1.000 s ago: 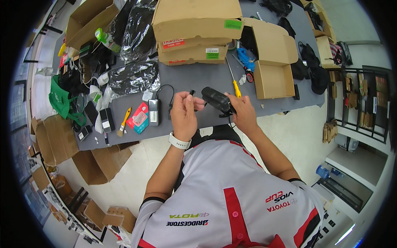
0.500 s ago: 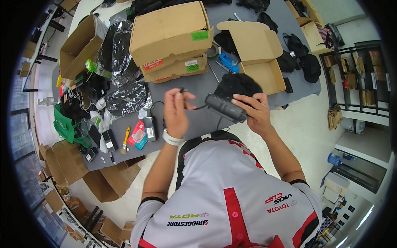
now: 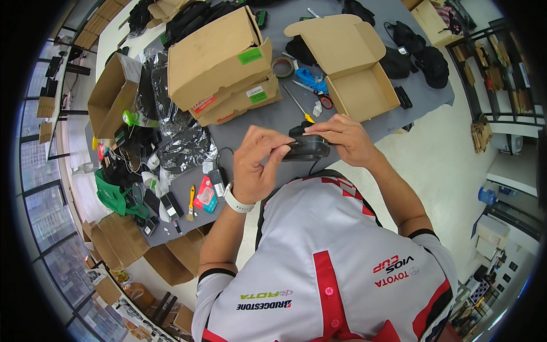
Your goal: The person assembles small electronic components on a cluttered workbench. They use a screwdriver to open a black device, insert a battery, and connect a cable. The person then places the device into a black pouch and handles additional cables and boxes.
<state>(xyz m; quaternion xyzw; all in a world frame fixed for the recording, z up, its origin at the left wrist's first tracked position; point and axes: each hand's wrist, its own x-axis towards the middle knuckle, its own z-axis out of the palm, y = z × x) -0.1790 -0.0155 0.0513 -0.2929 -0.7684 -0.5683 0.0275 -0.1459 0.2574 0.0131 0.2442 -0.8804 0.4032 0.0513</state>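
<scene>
- Head view shows me both hands meeting over the near edge of the grey table [image 3: 250,122], just ahead of the chest.
- My left hand [image 3: 254,165] is curled, thumb and fingers pinching the left end of a black device [image 3: 306,148].
- My right hand [image 3: 342,137] lies over the device's top and right end, fingers closed around it.
- That device sits between the two hands, its long axis running left to right; each hand has one end, so neither is nearer. A thin black cable seems to hang from its underside, though I can't be sure at this size.
- One device is in hand, and I count two hands on it.
- Two closed cardboard boxes [image 3: 219,60] are stacked behind the left hand; one open cardboard box [image 3: 359,68] stands behind the right.
- One yellow-handled screwdriver [image 3: 299,105] lies just beyond the device, slanting away from me.
- One roll of tape [image 3: 282,66] rests between the boxes.
</scene>
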